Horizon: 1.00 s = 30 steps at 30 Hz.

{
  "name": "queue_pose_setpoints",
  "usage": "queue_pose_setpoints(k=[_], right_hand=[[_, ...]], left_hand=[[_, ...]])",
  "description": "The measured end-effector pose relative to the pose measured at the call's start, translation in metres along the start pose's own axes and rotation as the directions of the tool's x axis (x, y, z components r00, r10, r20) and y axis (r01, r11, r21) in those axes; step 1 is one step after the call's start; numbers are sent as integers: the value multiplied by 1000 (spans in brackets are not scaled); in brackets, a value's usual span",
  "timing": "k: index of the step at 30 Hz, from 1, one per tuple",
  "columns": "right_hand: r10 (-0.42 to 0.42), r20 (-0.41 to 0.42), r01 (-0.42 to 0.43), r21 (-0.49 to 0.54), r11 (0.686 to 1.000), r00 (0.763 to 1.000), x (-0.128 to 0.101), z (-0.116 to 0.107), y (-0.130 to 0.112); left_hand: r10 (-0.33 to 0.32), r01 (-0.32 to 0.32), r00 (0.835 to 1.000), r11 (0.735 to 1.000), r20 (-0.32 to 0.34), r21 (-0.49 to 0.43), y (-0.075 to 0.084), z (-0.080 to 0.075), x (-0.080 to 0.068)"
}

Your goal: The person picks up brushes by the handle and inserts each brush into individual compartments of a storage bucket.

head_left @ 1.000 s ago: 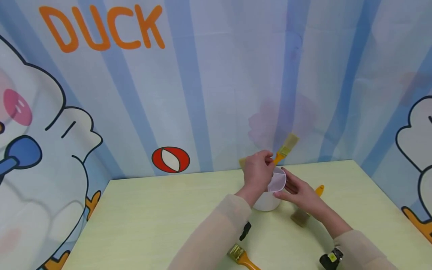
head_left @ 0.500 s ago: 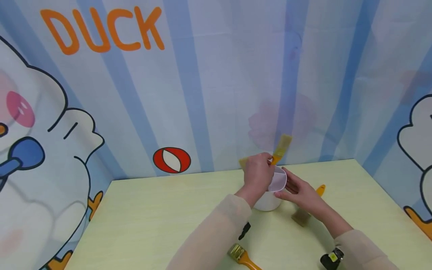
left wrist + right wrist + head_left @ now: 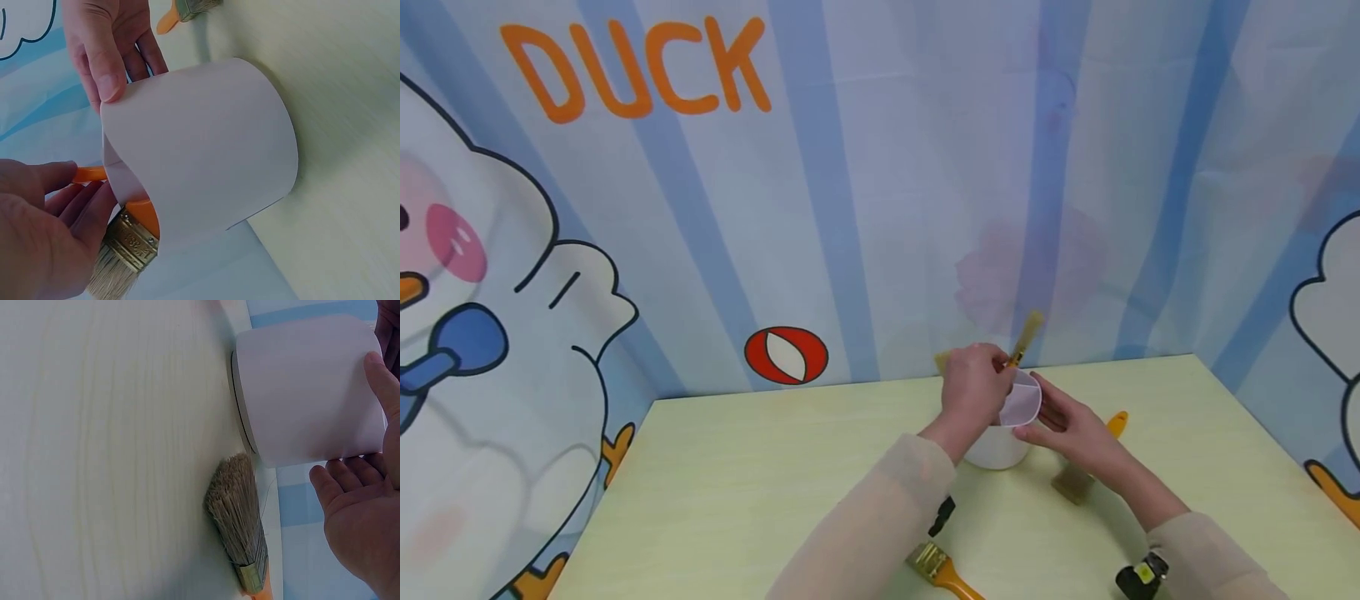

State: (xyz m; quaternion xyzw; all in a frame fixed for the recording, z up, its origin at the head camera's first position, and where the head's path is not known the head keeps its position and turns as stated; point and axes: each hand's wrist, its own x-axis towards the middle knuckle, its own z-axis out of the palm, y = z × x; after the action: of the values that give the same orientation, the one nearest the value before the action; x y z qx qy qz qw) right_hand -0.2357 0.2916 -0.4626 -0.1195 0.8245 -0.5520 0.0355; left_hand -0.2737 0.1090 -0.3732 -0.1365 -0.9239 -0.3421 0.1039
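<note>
A white cylindrical plastic cup (image 3: 1000,442) stands upright on the pale yellow-green wooden bench (image 3: 760,492), toward the far edge, close to the backdrop. Two paintbrushes with orange handles stand in it, bristles up: one brush (image 3: 1024,337) rises above the rim and leans right, and the tan bristles of the other brush (image 3: 942,361) peek out behind the left hand. The left hand (image 3: 976,387) hovers over the cup mouth, its fingers curled around the orange handle of the leaning brush. The right hand (image 3: 1063,421) rests against the cup's right side with fingers nearly straight, thumb tip on the rim.

Just right of the cup, a third orange-handled brush (image 3: 1078,475) lies flat on the bench, partly hidden under the right forearm, its bristles pointing toward the person. Nearer the person, a fourth brush with a brass ferrule (image 3: 940,568) lies on the bench. Both arms wear beige sleeves. Behind the bench hangs a blue-and-white striped cartoon backdrop (image 3: 865,167) with orange letters reading DUCK.
</note>
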Motion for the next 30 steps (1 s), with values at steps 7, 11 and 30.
queue_pose_setpoints(k=[7,11,30], right_hand=[[-9,11,9,-4,1000,1000,-1,-1,-1],[-15,11,15,-6,1000,1000,-1,0,1],[-31,8,31,10,999,999,-1,0,-2]], left_hand=[[-11,12,995,1000,97,-10,1,-8,-2],[-69,101,977,983,202,-150,-2,-14,-4],[-112,221,946,911,305,-347,-16,-49,-23]])
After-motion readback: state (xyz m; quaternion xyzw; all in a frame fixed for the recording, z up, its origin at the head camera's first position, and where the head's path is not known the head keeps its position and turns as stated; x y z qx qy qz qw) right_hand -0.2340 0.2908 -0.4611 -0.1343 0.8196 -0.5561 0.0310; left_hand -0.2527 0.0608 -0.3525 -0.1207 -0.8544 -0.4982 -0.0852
